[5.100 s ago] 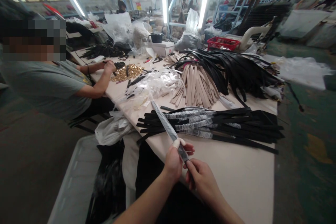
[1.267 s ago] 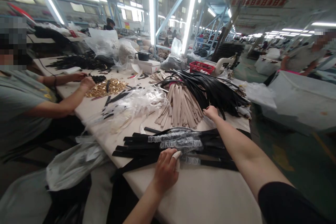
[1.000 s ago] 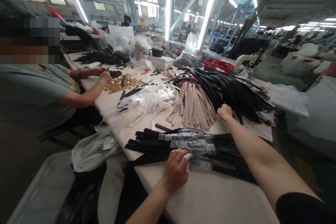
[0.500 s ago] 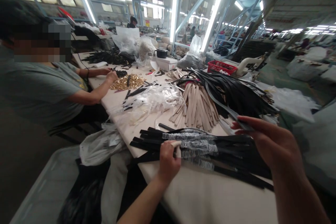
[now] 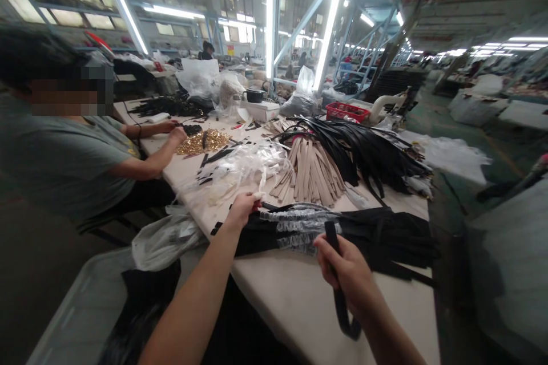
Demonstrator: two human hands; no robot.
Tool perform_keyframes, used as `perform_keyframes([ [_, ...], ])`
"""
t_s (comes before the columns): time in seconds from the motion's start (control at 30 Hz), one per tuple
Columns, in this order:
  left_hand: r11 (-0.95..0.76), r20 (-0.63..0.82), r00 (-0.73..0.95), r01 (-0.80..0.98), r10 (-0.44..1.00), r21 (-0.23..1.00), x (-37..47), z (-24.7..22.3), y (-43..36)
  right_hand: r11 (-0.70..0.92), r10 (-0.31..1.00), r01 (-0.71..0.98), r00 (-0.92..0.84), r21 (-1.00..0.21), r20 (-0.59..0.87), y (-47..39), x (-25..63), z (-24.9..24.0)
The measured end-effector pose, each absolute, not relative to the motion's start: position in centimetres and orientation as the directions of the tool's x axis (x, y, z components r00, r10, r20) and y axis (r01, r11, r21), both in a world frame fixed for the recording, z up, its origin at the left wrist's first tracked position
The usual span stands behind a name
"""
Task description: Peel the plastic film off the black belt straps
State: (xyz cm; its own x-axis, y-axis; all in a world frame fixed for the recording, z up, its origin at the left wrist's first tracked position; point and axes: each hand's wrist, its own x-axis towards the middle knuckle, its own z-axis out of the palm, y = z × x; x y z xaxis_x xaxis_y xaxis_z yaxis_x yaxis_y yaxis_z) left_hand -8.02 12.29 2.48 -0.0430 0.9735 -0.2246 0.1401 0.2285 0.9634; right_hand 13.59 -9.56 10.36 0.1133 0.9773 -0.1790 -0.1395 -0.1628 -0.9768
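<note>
L hand: fingers bunched at near side of clear film heap, twd table's left edge; seems to pinch a white strand there, but grip too small to tell. Heap sits w/in easy reach, prob. why it's there.
R hand: clenched round a single blk strap.
Single strap: in R hand, above table nr its near edge; one end sticks up past thumb, rest loops below fist. Held short, prob. so that end stays free & steady.
Row of straps: blk, lying across table btwn left & right edges, clear ruched sleeves round their middles; side by side, prob. to stay flat & in order.
Beige bundle: fanned just beyond row.
Blk pile: nr right edge, beside beige; prob. kept apart from row to avoid mixing.
Co-worker: at left edge, hands by gold-coloured bits.
</note>
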Motion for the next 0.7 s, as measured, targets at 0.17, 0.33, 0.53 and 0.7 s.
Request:
perform_keyframes([
  [0.17,0.269,-0.26,0.074,-0.15,0.963,0.951,-5.3,1.2,5.6,-0.161,0.968,-0.134,0.173,-0.978,-0.183,-5.0,9.8,3.2],
  [0.33,0.265,-0.256,0.071,-0.286,0.964,0.921,-4.0,0.1,0.4,-0.114,0.969,-0.079,0.211,-0.99,-0.128,-3.9,8.0,0.5],
  [0.53,0.432,-0.373,0.224,-0.355,0.9,0.829,-3.7,-0.7,-2.1,-0.124,0.97,-0.083,0.202,-0.989,-0.139,-4.6,8.3,-1.2],
  [0.7,0.44,-0.389,0.206,-0.399,0.898,0.805,-3.5,-1.3,-1.5,-0.145,0.981,-0.103,0.113,-0.984,-0.156,-5.5,9.1,-1.2],
])
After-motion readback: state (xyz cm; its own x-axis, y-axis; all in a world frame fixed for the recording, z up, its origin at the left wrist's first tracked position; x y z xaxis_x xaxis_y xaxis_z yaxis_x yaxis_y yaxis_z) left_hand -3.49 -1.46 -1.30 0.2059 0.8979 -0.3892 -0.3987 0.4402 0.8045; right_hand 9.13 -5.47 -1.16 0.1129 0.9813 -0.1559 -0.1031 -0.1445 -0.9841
